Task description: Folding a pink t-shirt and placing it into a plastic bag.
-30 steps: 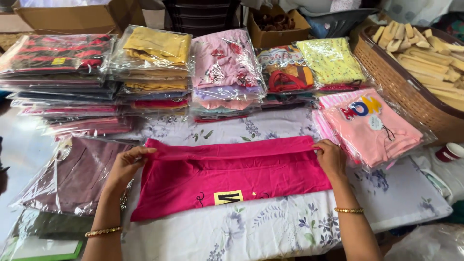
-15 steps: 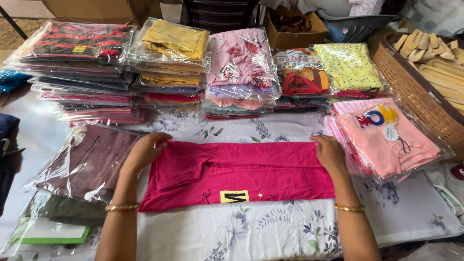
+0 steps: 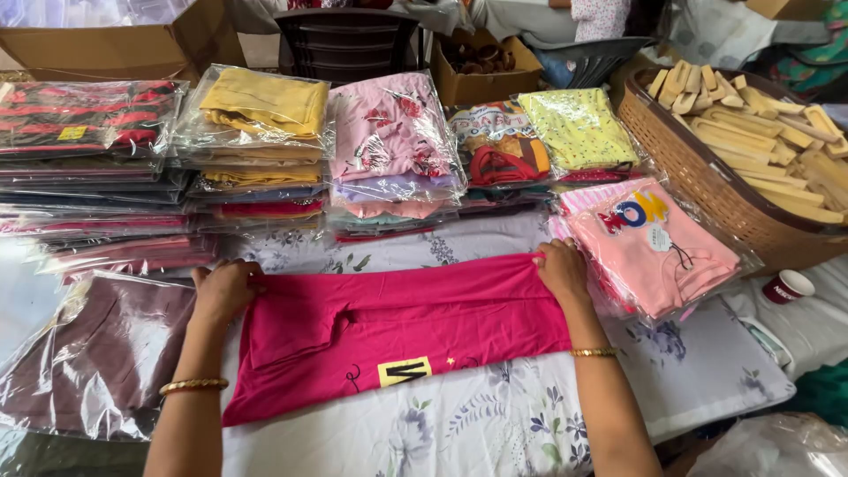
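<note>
left hand [image 3: 225,290] and right hand [image 3: 560,268] pinch the far corners of the pink garment [image 3: 397,331]; soft, light, floppy, best held by its edges

Stacks of bagged clothes [image 3: 265,150] wall off the far side of the pink garment [image 3: 397,327], with a bagged maroon piece [image 3: 79,353] crowding its left and pink packets [image 3: 654,243] its right. Only the floral sheet [image 3: 459,424] along the near edge lies open.

magenta garment [image 3: 424,327], folded flat, lying lengthwise on floral cloth [image 3: 495,424]
</note>
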